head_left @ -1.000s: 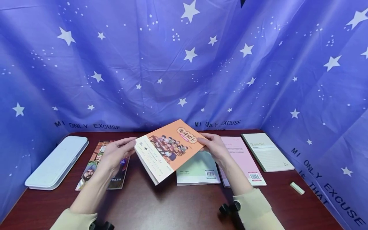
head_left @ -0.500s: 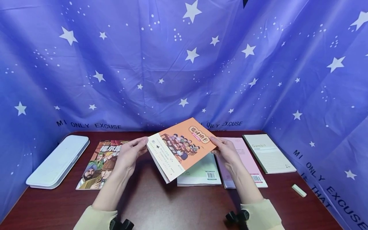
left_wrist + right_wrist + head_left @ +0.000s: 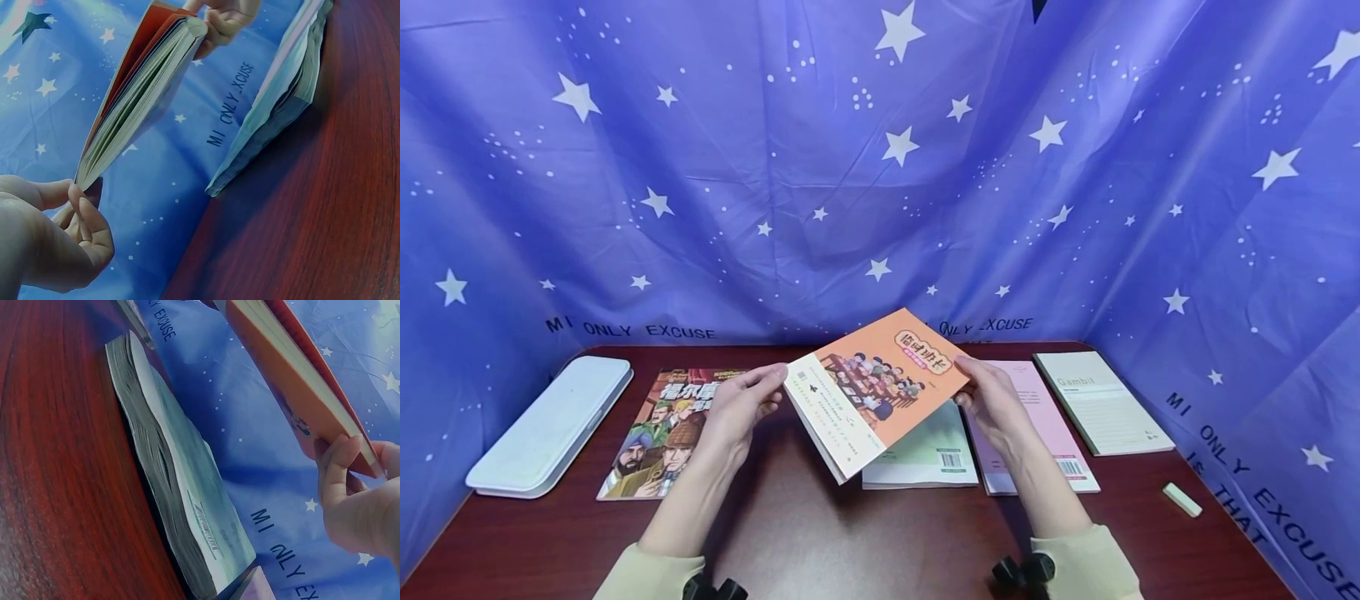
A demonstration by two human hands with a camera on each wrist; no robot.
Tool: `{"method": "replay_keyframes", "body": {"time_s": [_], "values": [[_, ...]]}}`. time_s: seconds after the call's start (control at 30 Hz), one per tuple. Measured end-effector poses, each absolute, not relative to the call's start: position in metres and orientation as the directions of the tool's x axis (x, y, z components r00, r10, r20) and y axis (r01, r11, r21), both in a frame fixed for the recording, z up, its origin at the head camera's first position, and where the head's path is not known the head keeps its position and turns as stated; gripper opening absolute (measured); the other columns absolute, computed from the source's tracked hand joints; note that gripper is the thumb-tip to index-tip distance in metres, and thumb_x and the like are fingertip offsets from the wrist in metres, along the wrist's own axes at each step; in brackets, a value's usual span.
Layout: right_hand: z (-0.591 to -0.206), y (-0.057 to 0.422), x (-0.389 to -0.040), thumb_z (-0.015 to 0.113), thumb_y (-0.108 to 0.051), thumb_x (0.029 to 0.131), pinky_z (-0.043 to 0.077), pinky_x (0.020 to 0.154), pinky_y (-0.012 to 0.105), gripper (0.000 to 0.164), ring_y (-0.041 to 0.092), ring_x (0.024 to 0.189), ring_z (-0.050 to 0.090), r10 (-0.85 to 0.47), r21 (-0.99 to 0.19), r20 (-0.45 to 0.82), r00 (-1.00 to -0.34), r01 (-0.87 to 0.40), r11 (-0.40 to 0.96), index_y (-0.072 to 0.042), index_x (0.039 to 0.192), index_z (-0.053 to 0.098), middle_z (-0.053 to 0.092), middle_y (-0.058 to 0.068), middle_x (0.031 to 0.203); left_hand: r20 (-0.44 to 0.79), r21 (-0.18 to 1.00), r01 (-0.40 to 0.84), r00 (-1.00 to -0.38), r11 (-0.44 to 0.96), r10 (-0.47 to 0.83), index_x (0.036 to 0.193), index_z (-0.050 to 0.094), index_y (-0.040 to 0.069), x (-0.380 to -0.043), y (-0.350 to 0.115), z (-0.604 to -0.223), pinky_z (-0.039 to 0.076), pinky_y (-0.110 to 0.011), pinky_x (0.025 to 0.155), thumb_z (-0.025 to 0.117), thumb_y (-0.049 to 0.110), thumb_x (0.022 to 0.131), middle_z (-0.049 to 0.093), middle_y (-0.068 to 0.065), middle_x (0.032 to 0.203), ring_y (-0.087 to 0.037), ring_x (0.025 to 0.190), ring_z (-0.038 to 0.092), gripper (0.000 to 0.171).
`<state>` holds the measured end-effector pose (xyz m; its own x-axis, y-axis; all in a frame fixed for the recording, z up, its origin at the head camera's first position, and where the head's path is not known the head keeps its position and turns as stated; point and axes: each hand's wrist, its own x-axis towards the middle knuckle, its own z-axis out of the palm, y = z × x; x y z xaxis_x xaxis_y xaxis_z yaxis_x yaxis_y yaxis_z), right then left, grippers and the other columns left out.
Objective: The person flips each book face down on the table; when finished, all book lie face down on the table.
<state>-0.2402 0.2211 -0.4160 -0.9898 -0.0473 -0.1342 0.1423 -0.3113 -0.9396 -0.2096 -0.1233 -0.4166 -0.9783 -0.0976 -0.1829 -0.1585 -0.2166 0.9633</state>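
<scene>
An orange book point(image 3: 880, 387) with a pale band along its lower left hangs tilted above the table, cover toward me. My left hand point(image 3: 739, 410) pinches its left corner between thumb and fingers. At the opposite corner my right hand point(image 3: 996, 404) holds it, thumb on the cover. The left wrist view shows the page edges of the book point(image 3: 140, 100) slightly fanned under the cover, the left hand point(image 3: 69, 231) gripping the lower end. From the right wrist, the right hand point(image 3: 359, 494) pinches the near corner. Beneath it lies a green book point(image 3: 925, 446), partly covered.
A white case point(image 3: 553, 425) lies at the far left, with a comic-style book point(image 3: 658, 442) beside it. Right of the green book are a pink book point(image 3: 1037, 417), a cream Gambit notebook point(image 3: 1105, 404) and a small pale eraser-like block point(image 3: 1182, 500). A starry blue curtain point(image 3: 820, 167) stands behind the table.
Both hands have carried the orange book a little to the right, uncovering more of the comic-style book. Over the last half second they stay nearly still, the grip unchanged.
</scene>
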Motion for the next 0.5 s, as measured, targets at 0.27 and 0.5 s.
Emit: {"method": "replay_keyframes", "body": {"time_s": [0.27,0.5], "values": [[-0.4111,0.2265,-0.2361,0.055,-0.004,0.102,0.054,0.061,0.012,0.024,0.004,0.069,0.063,-0.135,-0.914,-0.089,-0.987,0.135,-0.382,-0.014,0.093,0.075,0.076,-0.003,0.084,-0.194,0.956,-0.164,-0.975,-0.243,-0.105,0.138,0.059,-0.004,-0.2099,-0.1228,-0.4167,0.053,-0.013,0.064,0.066,0.017,0.101,0.068,0.015,0.08,0.001,0.066,0.058,0.043],[-0.4098,0.229,-0.2381,0.056,-0.009,0.105,0.053,0.059,0.012,0.018,0.003,0.066,0.062,-0.154,-0.944,-0.03,-0.988,0.079,-0.32,-0.013,0.1,0.072,0.076,-0.004,0.085,-0.187,0.948,-0.152,-0.977,-0.281,-0.103,0.14,0.057,-0.005,-0.2091,-0.1225,-0.4135,0.051,-0.014,0.064,0.063,0.015,0.103,0.069,0.014,0.081,-0.001,0.062,0.058,0.043]]}}
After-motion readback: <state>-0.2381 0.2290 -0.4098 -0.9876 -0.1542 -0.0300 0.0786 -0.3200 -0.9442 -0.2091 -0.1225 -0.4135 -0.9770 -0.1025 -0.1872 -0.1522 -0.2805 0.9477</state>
